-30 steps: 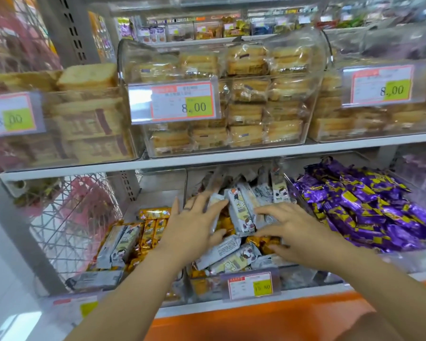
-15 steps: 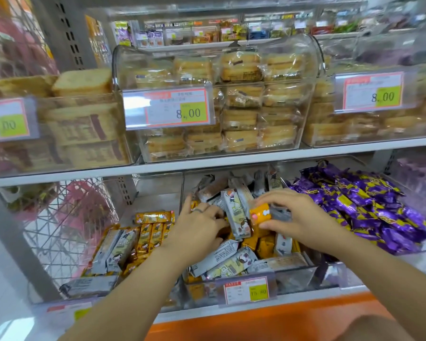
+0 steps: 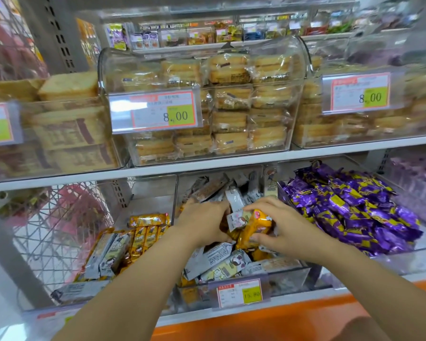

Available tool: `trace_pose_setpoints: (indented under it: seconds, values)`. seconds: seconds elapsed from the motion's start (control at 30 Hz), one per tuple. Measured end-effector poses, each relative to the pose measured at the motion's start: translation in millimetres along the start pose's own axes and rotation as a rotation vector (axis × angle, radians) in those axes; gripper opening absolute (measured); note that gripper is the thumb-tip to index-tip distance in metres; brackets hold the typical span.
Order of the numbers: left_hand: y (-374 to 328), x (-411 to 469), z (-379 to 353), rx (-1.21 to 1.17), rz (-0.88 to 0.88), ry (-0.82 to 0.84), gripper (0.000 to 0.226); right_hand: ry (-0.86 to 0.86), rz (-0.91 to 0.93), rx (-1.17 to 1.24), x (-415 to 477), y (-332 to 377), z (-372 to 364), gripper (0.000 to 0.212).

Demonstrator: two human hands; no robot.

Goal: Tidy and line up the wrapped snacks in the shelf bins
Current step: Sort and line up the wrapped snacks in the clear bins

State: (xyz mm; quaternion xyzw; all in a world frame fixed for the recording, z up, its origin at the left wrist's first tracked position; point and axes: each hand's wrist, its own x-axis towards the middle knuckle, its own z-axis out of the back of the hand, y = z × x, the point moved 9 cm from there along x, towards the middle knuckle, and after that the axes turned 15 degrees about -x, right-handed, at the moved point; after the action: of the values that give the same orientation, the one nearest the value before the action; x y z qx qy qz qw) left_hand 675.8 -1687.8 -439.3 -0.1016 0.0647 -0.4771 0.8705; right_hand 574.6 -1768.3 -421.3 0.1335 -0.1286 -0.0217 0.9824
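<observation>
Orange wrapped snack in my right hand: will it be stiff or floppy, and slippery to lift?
Probably fairly stiff: the orange wrapped snack keeps a blocky bar shape in the right hand. Its glossy wrapper shows highlights, so it may slip in a light pinch. Likely light, being small in that hand.

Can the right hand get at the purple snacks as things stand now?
Probably yes, once it lets go: the right hand grips an orange packet in the middle bin, right beside the purple snacks. Nothing covers that pile.
</observation>
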Motion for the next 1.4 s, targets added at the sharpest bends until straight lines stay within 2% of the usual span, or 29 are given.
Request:
trace_pose_setpoints:
  seconds: [0.13, 0.23, 0.3, 0.37, 0.43, 0.53, 0.67, 0.8, 0.93, 1.03, 1.17, 1.3, 1.4]
  values:
    - [7.2, -0.6, -6.6, -0.021, 0.027, 0.076, 0.060, 0.021, -0.016, 0.008, 5.2, -6.1, 3.5, 0.042]
    - [10.2, 2.6, -10.3, -0.011, 0.031, 0.100, 0.050, -0.128, -0.157, 0.053, 4.8, -18.2, 21.2, 0.036]
    - [9.8, 5.6, -13.0, -0.013, 0.043, 0.105, 0.056, -0.244, -0.258, 0.076, -0.1, -28.6, 31.4, 0.034]
    - [8.3, 8.4, -15.8, 0.002, 0.071, 0.103, 0.062, -0.276, -0.320, 0.048, -4.2, -33.8, 32.9, 0.036]
    - [5.8, 10.6, -18.0, 0.036, 0.094, 0.085, 0.064, -0.262, -0.346, -0.086, -6.0, -33.0, 31.7, 0.041]
    - [5.9, 13.2, -21.3, 0.047, 0.113, 0.048, 0.061, -0.299, -0.334, -0.274, -7.0, -24.9, 37.0, 0.047]
    - [9.0, 14.4, -24.8, 0.010, 0.125, 0.062, 0.054, -0.193, -0.248, -0.274, -5.6, -10.7, 24.3, 0.044]
    - [8.9, 13.7, -22.9, -0.054, 0.131, 0.061, 0.033, -0.155, -0.213, -0.308, -6.2, 0.9, 10.5, 0.042]
    - [11.1, 8.7, -19.1, -0.149, 0.140, 0.079, 0.064, -0.245, -0.331, -0.157, -11.8, -15.6, 19.5, 0.043]
    - [12.9, 4.3, -10.9, -0.228, 0.124, 0.032, 0.069, -0.269, -0.314, -0.094, -19.0, -12.9, 17.4, 0.041]
    - [22.0, -1.6, 10.5, -0.413, 0.125, -0.141, 0.063, -0.262, -0.200, 0.018, -21.2, 4.3, 2.9, 0.041]
    - [29.2, -6.6, 27.0, -0.539, 0.082, -0.307, 0.052, -0.203, -0.165, 0.063, -12.6, 7.5, -14.2, 0.038]
    - [33.1, -11.3, 35.5, -0.620, 0.049, -0.361, 0.048, -0.274, -0.207, 0.221, -9.1, 2.6, -8.9, 0.034]
